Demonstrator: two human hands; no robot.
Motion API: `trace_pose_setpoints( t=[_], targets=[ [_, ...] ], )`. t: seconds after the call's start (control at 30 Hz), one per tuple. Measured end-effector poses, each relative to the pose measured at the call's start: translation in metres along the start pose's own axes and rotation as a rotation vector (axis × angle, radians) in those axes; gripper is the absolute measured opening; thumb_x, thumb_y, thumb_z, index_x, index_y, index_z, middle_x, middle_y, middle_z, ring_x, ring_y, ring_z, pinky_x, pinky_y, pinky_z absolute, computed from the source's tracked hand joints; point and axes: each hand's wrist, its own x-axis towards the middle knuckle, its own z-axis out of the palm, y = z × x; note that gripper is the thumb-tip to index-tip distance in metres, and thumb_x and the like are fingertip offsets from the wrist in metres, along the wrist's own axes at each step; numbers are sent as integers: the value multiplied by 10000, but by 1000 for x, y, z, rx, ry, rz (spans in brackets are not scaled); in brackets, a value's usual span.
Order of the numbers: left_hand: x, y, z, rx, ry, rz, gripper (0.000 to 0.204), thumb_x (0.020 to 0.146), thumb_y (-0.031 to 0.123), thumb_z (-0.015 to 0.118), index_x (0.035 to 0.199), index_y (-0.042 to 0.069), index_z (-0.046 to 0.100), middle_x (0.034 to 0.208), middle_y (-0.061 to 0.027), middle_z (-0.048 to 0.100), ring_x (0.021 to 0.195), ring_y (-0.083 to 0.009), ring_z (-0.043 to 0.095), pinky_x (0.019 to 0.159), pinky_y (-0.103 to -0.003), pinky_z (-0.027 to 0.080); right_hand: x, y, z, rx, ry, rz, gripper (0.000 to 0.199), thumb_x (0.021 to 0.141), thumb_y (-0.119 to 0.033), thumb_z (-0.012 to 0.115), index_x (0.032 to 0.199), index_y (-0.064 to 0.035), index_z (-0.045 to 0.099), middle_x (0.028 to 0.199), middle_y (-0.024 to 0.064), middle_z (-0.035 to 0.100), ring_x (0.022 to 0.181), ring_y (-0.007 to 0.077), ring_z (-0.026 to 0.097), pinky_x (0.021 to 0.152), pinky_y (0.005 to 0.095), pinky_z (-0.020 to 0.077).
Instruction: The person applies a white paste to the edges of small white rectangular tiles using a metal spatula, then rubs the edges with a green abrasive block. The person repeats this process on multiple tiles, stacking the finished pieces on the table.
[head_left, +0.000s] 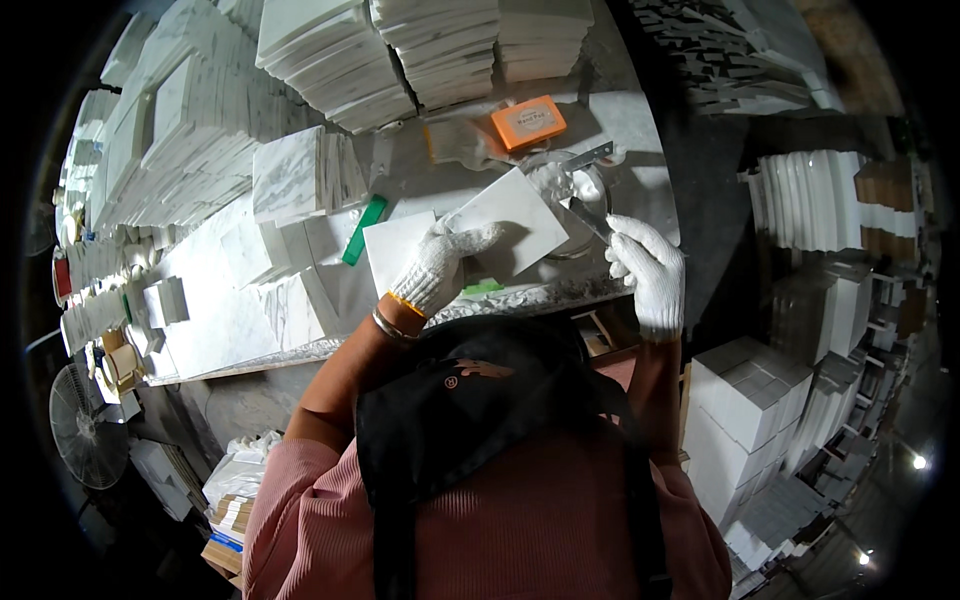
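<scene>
My left hand, in a white knit glove, grips a white marble tile by its left side, thumb across the top face. The tile is tilted above the bench, and its far corner comes up to a round bowl of white paste. Under my left hand lies another pale tile. My right hand, gloved as well, is closed on the handle of a putty knife, its blade pointing at the bowl, just right of the held tile. A second flat metal blade rests across the bowl's far side.
An orange box-like pad lies behind the bowl, beside a white cloth-like item with an orange edge. A green strip and a small green piece are on the bench. Tall tile stacks line its back and left. White boxes stand right.
</scene>
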Motion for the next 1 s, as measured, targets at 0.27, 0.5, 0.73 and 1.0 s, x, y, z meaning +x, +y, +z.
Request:
trace_pose_setpoints(
  t=[0.27, 0.5, 0.73, 1.0],
  targets=[
    [-2, 1, 3, 83, -22, 34, 310, 928, 202, 629, 1140, -23, 644, 784, -54, 644, 657, -134, 609, 600, -265, 501, -6, 0, 0, -9, -4, -42, 269, 900, -121, 641, 1160, -87, 700, 879, 21, 692, 699, 46, 607, 568, 168, 428],
    [-6, 6, 14, 134, -36, 41, 386, 902, 303, 666, 1136, -4, 663, 710, -12, 613, 601, -88, 545, 558, -232, 425, -8, 2, 3, 31, -6, -91, 263, 905, -113, 637, 1158, -73, 696, 857, 29, 676, 676, 50, 584, 573, 176, 427],
    [0, -2, -1, 131, -106, 2, 337, 910, 208, 659, 1175, -2, 649, 951, -45, 687, 780, -127, 621, 678, -255, 495, -11, -4, 3, -2, 6, -93, 266, 904, -66, 630, 1162, -56, 693, 942, 30, 684, 758, 66, 631, 615, 182, 486],
    [-5, 1, 7, 282, -94, 40, 317, 909, 255, 652, 1127, 28, 694, 821, -9, 658, 695, -103, 575, 625, -247, 463, -9, -8, 11, 38, 36, -145, 260, 904, -120, 640, 1153, -81, 701, 844, 24, 678, 651, 41, 566, 554, 168, 391]
  ],
)
